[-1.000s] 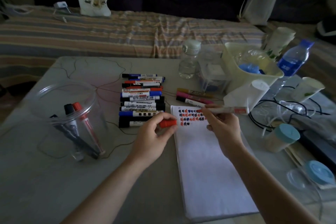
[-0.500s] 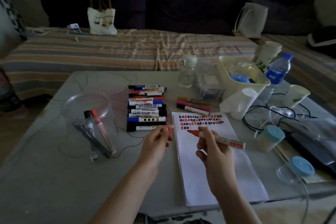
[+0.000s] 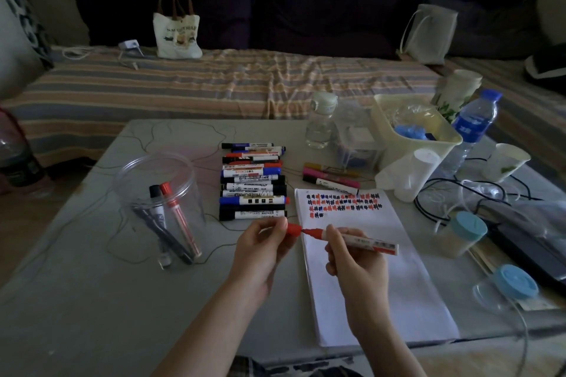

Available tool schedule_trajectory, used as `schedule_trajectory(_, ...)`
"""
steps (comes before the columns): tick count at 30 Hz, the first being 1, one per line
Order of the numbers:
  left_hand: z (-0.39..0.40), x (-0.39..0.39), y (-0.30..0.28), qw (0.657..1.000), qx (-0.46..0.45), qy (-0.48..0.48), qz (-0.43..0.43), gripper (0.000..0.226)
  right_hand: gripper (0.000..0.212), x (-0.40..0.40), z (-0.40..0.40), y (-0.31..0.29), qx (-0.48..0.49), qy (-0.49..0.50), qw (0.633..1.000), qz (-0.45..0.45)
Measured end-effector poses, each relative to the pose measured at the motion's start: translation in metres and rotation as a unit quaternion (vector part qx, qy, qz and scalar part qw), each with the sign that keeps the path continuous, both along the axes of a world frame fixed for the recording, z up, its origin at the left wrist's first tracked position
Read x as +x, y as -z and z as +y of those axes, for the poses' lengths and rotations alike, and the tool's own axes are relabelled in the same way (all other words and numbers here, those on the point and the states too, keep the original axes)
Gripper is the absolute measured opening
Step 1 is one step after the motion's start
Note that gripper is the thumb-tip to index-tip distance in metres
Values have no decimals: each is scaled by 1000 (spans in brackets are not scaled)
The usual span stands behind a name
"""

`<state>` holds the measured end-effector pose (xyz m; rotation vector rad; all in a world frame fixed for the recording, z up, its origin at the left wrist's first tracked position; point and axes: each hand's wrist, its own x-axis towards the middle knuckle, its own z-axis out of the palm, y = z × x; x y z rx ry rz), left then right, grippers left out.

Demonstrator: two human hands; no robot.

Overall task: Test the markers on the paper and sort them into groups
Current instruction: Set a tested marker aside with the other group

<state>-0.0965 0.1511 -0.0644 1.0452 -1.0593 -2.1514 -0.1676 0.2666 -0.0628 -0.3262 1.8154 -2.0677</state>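
While left hand (image 3: 263, 242) pinches cap (image 3: 293, 229), right hand (image 3: 352, 257) grips marker (image 3: 361, 241).

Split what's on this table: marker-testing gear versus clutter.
Job:
- red marker in right hand
- red cap in left hand
- white paper pad
- row of sorted markers
- clear plastic tub

Clutter:
- blue-capped water bottle
- cream plastic basket
- black cables

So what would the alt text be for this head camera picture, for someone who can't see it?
Over a white paper pad, the left hand pinches a red cap just off the tip of a red marker gripped by the right hand. A row of markers and a clear tub lie to the left.
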Motion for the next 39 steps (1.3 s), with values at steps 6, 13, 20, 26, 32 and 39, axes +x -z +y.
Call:
schedule_trajectory(6,4,-1,1,999,-30,22,3,25,14,0,-2,1,11,-8,1000,10)
schedule_trajectory(13,4,-3,-2,998,-51,27,32,32,21,0,-3,-2,-22,-26,999,-18)
schedule_trajectory(20,0,-5,1,997,-63,22,37,21,36,-2,-7,-1,-70,-80,989,-107)
schedule_trajectory(26,-21,-2,4,996,-53,-36,55,18,38,-33,9,-4,-9,-150,980,-131)
schedule_trajectory(32,-38,-10,12,956,-285,58,-47,15,14,-80,-8,-11,356,-290,828,321)
schedule_trajectory(39,-71,8,33,679,-644,79,-342,33,23,-158,-51,2,406,-46,803,433)
